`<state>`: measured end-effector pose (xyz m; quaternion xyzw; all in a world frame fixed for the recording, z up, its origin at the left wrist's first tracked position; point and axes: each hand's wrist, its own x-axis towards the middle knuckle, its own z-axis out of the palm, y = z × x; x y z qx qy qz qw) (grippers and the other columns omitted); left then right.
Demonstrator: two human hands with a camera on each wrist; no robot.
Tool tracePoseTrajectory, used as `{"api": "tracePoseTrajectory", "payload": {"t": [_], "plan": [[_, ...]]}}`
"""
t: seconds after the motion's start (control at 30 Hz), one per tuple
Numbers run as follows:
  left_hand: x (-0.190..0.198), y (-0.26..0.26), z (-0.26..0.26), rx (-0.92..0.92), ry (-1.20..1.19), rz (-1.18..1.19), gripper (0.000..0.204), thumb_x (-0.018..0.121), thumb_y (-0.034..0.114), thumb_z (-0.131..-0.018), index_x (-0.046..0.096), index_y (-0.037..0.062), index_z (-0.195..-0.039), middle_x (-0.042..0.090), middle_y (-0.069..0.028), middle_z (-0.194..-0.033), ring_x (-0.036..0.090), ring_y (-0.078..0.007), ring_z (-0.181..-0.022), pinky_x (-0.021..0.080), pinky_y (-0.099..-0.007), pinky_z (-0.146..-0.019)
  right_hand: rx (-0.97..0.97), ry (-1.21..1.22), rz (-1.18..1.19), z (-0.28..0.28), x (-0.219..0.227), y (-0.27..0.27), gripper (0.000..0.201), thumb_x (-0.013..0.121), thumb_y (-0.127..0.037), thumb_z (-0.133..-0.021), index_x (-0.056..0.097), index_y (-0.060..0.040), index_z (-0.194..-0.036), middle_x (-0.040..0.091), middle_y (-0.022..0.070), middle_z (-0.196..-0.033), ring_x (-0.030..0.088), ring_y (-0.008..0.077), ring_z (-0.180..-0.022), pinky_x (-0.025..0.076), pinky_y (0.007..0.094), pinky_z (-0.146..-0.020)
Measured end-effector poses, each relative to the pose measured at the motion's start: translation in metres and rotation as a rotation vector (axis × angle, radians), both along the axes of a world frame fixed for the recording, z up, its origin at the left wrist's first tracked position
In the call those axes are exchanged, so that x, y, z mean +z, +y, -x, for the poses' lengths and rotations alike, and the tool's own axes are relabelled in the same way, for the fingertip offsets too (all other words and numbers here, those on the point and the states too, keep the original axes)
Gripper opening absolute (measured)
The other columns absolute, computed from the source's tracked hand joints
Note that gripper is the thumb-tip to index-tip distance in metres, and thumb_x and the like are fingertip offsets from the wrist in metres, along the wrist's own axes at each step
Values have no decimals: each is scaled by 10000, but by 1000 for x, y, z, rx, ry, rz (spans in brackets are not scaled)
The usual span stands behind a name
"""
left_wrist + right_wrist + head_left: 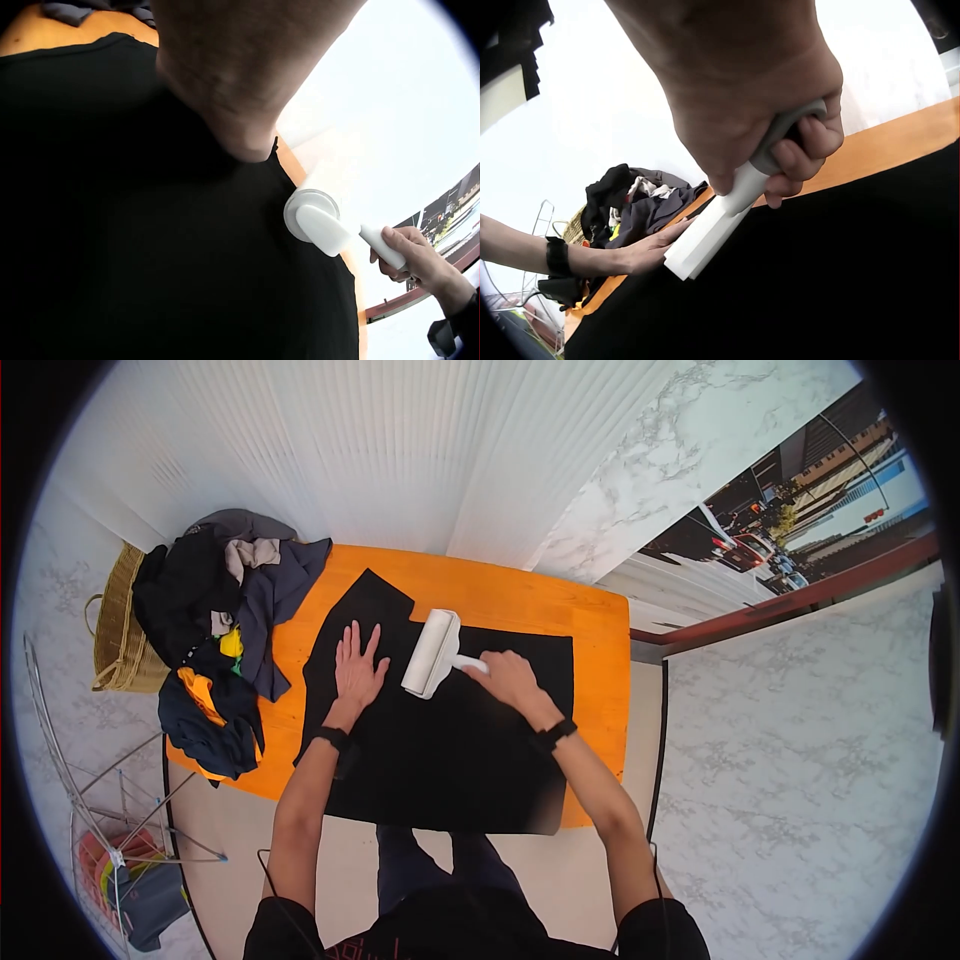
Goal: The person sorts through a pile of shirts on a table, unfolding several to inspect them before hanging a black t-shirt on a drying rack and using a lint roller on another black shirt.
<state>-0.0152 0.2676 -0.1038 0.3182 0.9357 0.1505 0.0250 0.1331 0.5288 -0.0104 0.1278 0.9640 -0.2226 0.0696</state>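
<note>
A black garment [450, 760] lies spread over the orange table [520, 600]. The left hand [360, 672] rests flat on its upper left part, fingers spread. In the head view the right hand [508, 680] grips the handle of a white lint roller [432, 654], whose cylinder is over the cloth's upper middle, right of the left hand. The right wrist view shows the right hand's fingers [802, 154] curled round the grey and white handle [759, 169]. From the left wrist the roller [311, 214] appears near the garment's edge; whether it touches the cloth cannot be told.
Piled clothes [215, 600] cover the table's left end, dark with yellow and orange pieces. A wicker basket [125, 630] stands behind them at the left. A metal rack [115, 855] is at the lower left. A white ribbed wall [330, 450] rises behind the table.
</note>
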Motion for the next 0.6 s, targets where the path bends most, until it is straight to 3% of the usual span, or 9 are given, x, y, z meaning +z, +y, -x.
{"api": "tracePoseTrajectory", "payload": {"t": [0.23,0.6], "plan": [[-7,6,6,39,-36,140,704,502,472,-940,221,255,-1548,76,-227,-1598,121,-387,-1471,181,-489,-1173,60,-173,-14,2,-3,69,492,556,-561,-892,689,-91,-833,680,166,-803,653,376,-837,510,485,-762],[-5,10,8,43,6,161,710,488,501,-936,220,262,-1548,77,-225,-1599,117,-401,-1469,186,-501,-1169,-150,-283,-40,-125,9,195,560,549,-604,-887,702,-69,-946,668,196,-821,633,393,-817,484,451,-743]]}}
